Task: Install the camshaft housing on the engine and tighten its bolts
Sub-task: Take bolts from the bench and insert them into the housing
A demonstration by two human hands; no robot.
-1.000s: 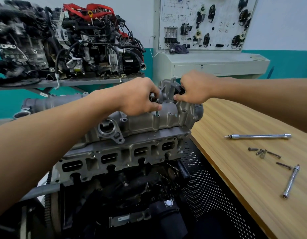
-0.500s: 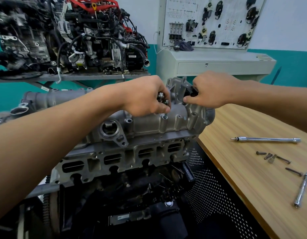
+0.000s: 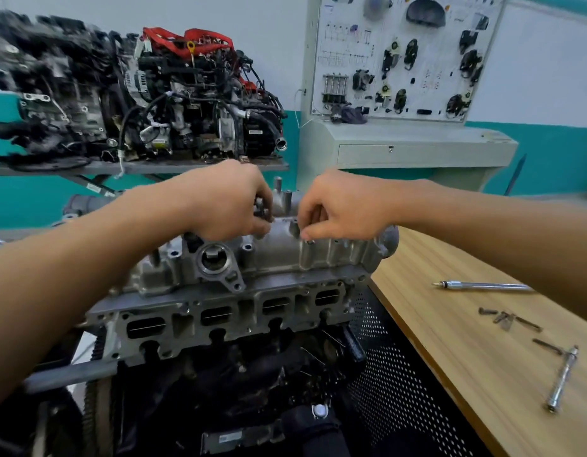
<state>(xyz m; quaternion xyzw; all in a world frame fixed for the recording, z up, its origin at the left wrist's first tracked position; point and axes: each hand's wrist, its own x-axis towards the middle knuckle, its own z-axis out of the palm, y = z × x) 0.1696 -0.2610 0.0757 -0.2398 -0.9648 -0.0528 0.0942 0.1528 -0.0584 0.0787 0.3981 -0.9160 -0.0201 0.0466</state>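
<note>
The grey cast camshaft housing (image 3: 279,255) sits on top of the cylinder head (image 3: 219,311) of the engine in front of me. My left hand (image 3: 229,202) rests on the housing's top, its fingers curled round a few small dark bolts (image 3: 262,211). My right hand (image 3: 341,206) is over the housing's right half. Its thumb and forefinger pinch a bolt (image 3: 309,241) that stands in a boss on the housing's near edge; only the bolt's head shows. Several other bolt holes along that edge stand open.
To the right is a wooden table (image 3: 450,341) with a long chrome extension bar (image 3: 483,285), loose bolts (image 3: 509,319) and a ratchet tool (image 3: 562,377). Behind stand another engine on a shelf (image 3: 137,94) and a training panel (image 3: 404,54). A perforated black panel (image 3: 394,374) lies below the table's edge.
My right hand has come from the housing's far end to its near edge, where it now pinches a bolt in a boss. My left hand has stayed on top holding its bolts.
</note>
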